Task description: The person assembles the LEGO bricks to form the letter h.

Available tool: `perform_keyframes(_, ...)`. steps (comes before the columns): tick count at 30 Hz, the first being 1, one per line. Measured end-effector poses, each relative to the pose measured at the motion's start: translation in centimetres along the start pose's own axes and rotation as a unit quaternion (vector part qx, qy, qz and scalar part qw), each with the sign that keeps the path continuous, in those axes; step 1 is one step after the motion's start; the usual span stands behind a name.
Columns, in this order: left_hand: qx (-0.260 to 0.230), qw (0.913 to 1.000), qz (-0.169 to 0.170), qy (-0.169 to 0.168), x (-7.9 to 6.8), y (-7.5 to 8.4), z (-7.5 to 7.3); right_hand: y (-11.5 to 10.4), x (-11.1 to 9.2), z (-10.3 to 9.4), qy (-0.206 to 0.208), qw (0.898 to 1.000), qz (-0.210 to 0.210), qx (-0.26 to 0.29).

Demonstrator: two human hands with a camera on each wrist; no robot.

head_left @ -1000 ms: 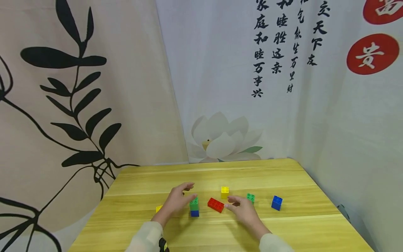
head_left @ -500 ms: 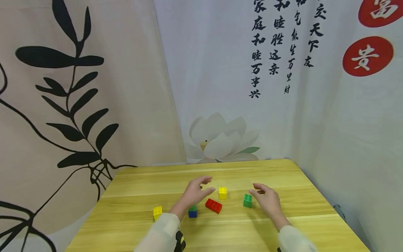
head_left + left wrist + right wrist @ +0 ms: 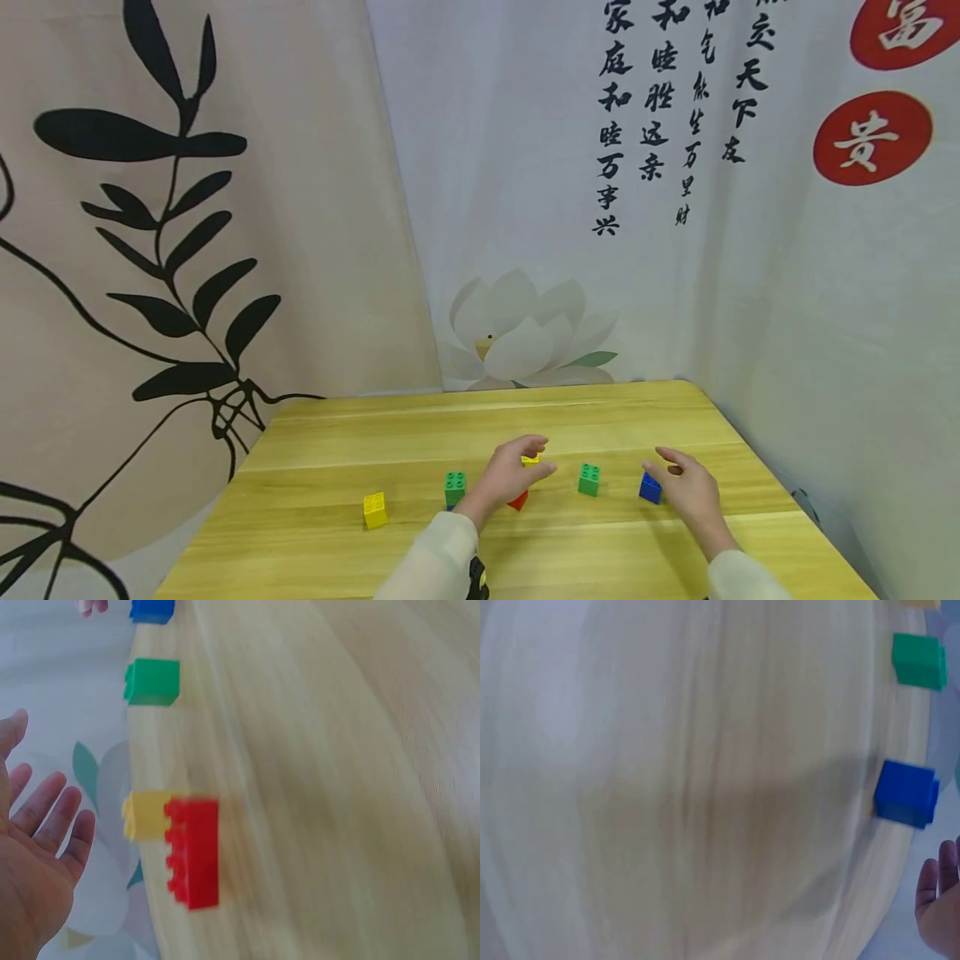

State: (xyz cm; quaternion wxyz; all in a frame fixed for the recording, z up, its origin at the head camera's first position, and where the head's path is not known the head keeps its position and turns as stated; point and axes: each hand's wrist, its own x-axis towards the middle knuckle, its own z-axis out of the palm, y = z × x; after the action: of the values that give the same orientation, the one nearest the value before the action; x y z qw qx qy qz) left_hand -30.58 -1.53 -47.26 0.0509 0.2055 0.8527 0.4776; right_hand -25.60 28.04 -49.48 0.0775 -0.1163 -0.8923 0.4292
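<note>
My left hand (image 3: 508,477) hovers over the middle of the table, fingers spread and holding nothing. In the head view it partly hides a red brick (image 3: 519,501) and a yellow brick (image 3: 530,460); the left wrist view shows the long red brick (image 3: 201,853) beside the yellow brick (image 3: 148,816). My right hand (image 3: 688,492), fingers loosely bent, is next to a blue brick (image 3: 650,488) at the right. A gap separates hand and blue brick (image 3: 905,793) in the right wrist view. Between the hands stands a green brick (image 3: 588,480).
Left of my left hand, a green brick (image 3: 455,487) sits on a blue one, mostly hidden by the wrist. Farther left is another yellow brick (image 3: 375,510). The wooden table (image 3: 360,433) ends at a printed cloth backdrop (image 3: 337,250).
Both hands have moved to the right. The left passed from the green-and-blue stack to above the red brick; the right went from the red brick, past the green one, to the blue one.
</note>
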Motion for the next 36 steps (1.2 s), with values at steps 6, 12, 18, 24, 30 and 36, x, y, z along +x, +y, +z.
perform_keyframes(6,-0.023,0.9997,-0.002,-0.013,0.7,-0.4,2.5,1.8,0.3,-0.4,-0.028,0.999,0.016,-0.006)
perform_keyframes(12,-0.063,0.9975,-0.027,-0.019,1.2,-0.8,5.3,2.6,0.2,-0.1,-0.050,0.998,0.026,0.016)
perform_keyframes(18,-0.076,0.9962,-0.044,-0.005,1.9,-1.5,7.2,3.0,0.2,0.5,-0.051,0.997,0.044,0.025)
perform_keyframes(24,-0.080,0.9954,-0.052,0.004,2.6,-1.9,8.0,3.0,0.2,0.5,-0.050,0.996,0.057,0.036)
perform_keyframes(30,-0.073,0.9955,-0.060,0.004,3.2,-2.1,8.4,3.3,0.2,0.8,-0.042,0.997,0.046,0.036)
perform_keyframes(36,-0.044,0.9981,-0.044,-0.003,3.6,-2.1,8.8,3.6,0.3,1.3,-0.037,0.999,0.028,0.023)
